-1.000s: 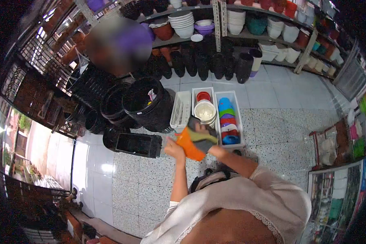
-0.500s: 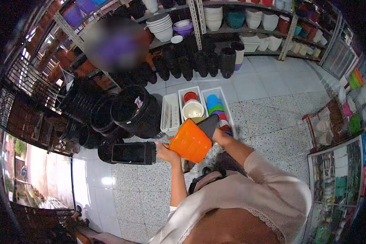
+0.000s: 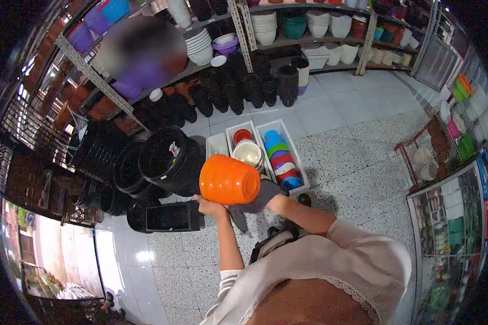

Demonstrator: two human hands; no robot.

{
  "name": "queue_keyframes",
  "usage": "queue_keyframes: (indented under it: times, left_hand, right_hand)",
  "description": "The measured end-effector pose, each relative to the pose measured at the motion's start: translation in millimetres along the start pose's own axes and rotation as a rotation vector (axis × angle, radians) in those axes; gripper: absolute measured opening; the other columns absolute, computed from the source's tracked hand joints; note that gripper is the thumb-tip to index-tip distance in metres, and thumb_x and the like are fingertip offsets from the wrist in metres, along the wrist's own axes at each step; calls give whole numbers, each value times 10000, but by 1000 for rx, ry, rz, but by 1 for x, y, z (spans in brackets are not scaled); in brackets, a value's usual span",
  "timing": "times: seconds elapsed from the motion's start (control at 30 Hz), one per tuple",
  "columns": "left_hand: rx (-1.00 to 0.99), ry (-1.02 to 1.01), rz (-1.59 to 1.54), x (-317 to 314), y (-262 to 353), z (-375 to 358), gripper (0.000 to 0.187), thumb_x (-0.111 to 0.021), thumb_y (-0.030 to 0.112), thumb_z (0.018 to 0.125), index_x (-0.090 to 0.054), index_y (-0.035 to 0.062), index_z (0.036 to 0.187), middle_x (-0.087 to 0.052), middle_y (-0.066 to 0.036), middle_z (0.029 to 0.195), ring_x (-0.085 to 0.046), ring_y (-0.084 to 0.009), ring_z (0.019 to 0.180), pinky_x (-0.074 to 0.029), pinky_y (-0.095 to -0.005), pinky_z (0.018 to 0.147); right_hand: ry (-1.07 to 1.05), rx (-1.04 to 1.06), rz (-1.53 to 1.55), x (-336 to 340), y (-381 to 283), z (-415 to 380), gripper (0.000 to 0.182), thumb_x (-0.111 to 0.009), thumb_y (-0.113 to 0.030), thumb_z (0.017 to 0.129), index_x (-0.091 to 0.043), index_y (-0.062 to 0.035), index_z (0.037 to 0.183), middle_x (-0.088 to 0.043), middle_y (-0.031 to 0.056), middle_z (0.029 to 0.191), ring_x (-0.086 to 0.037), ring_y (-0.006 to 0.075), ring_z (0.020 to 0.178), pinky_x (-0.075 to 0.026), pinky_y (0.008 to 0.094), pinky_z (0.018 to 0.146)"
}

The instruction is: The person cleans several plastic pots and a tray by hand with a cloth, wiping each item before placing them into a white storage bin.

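Note:
An orange pot (image 3: 229,180), tilted with its base toward the right, rests in my left hand (image 3: 211,207), whose fingers are wrapped round its lower side. Behind and beside the pot, a dark grey cloth (image 3: 250,208) hangs from my right hand (image 3: 277,203), which is closed on it. Just beyond my hands stand a white box with red and white round pots (image 3: 248,153) and another white box (image 3: 300,165) holding a row of blue, green, red and purple pots (image 3: 280,160).
Large black pots (image 3: 165,157) and black rectangular planters (image 3: 171,216) stand on the floor to the left. Shelves with stacked white pots (image 3: 264,27) line the back, above a row of dark pots (image 3: 288,84). A glass cabinet (image 3: 447,233) is at the right.
The orange pot has moved left and up and turned so its base faces right. My right hand has drawn the grey cloth left and down, uncovering more of the coloured pots.

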State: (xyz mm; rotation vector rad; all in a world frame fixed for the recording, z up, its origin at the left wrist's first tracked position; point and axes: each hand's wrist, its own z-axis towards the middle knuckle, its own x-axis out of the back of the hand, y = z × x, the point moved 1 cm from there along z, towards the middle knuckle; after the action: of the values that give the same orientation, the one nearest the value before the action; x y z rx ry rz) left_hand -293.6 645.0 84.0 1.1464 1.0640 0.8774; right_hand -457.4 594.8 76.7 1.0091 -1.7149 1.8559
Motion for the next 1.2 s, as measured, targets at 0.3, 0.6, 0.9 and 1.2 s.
queue_keyframes:
  times: [0.3,0.6,0.9,1.2]
  left_hand:
    - [-298,-98,382,16,-25,-31,599,-352,346,955,-457,-88,556,-418,-94,451,-332,-182,444,-305,-407,441]
    - [62,1,337,55,-57,-22,585,-461,413,903,-574,-85,619,-580,-87,586,-515,-161,532,-442,-343,519]
    - [339,-41,275,95,-150,-27,475,-498,337,903,-536,-12,583,-517,-54,510,-444,-125,434,-388,-294,406]
    - [671,-392,199,-9,-159,-88,408,-476,404,895,-548,4,927,-581,-70,797,-577,-163,638,-482,-295,515]
  right_hand:
    - [-429,-175,1153,-20,87,25,435,-461,-401,829,-578,-69,1086,-586,83,1078,-575,207,918,-456,363,791]
    - [-517,-308,1692,-4,165,52,477,-471,-435,808,-579,-63,1086,-579,101,1092,-568,235,933,-450,393,800]
    - [-448,-420,1979,31,283,54,520,-480,-470,786,-579,-56,1086,-571,119,1106,-561,263,948,-444,423,809]
    - [-460,-614,2076,17,354,69,564,-489,-505,765,-580,-50,1086,-564,138,1119,-555,292,963,-438,453,819]
